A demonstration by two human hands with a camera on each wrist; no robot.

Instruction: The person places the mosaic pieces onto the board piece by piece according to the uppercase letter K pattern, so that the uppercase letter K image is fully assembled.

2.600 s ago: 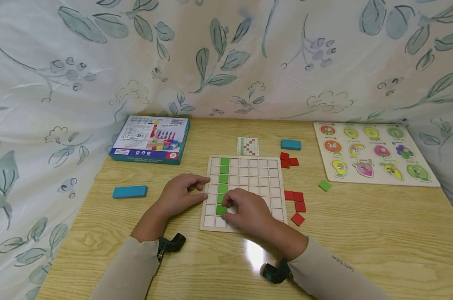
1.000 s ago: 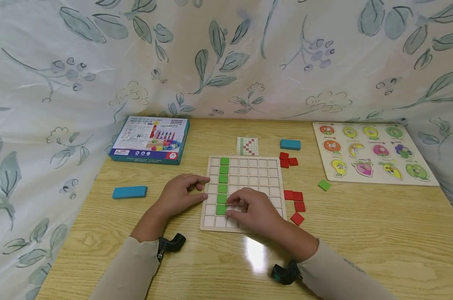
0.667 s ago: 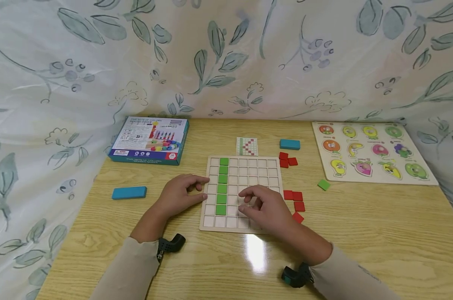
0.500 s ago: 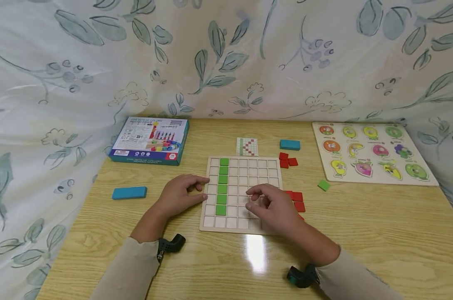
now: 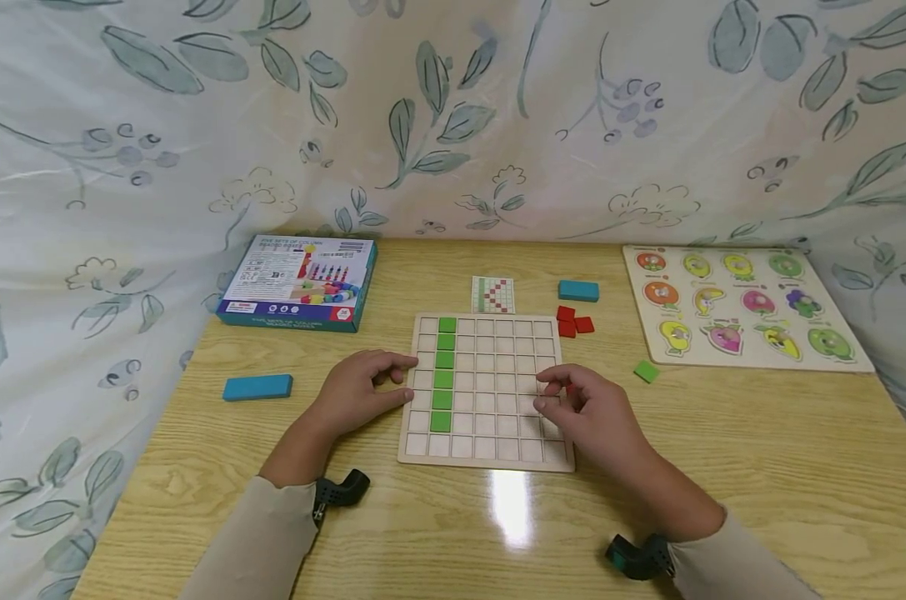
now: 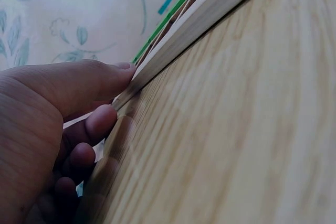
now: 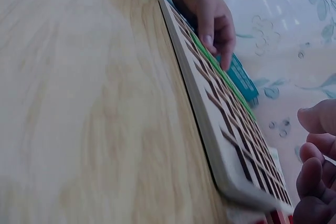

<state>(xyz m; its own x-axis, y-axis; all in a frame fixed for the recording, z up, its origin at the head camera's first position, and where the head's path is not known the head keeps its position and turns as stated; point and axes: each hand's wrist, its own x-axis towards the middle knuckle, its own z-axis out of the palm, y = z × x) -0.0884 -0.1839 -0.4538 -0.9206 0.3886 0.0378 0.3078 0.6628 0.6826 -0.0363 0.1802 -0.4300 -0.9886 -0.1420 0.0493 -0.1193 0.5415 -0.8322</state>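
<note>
- Where the head view looks down, a wooden grid board [image 5: 486, 387] lies flat on the wood-grain table [image 5: 723, 467], centred before the person.
- Green tiles [image 5: 443, 373]: six, filling one column of the board, second from its left edge, from the far row down to the second-nearest row.
- Left hand [image 5: 362, 390]: rests on the table against the board's left edge; fingers loosely curled, thumb and fingertips touching the rim, nothing clasped. The left wrist view shows the thumb laid along the board's edge [image 6: 184, 30].
- Right hand [image 5: 591, 408]: hovers over the board's right edge, fingers loosely bent and slightly apart. It covers the table just right of the board; whether it pinches anything small cannot be told from the head view, and the right wrist view shows only bent fingertips [image 7: 315, 156] beside the board's corner, holding nothing visible.
- Red tiles [image 5: 574, 322]: a small cluster on the table, beyond the board's far right corner.
- Loose green tile [image 5: 646, 372]: alone on the table, right of the board, near the fruit puzzle.
- Pattern card [image 5: 493, 293]: just beyond the board's far edge.
- Blue blocks: one [image 5: 578, 290] near the red tiles, one [image 5: 257, 387] well left of the left hand.
- Boxed toy set [image 5: 298, 282]: far left of the table.
- Fruit puzzle [image 5: 741, 304]: far right of the table.
- Leaf-print cloth [image 5: 453, 117]: hangs behind and at both sides.
</note>
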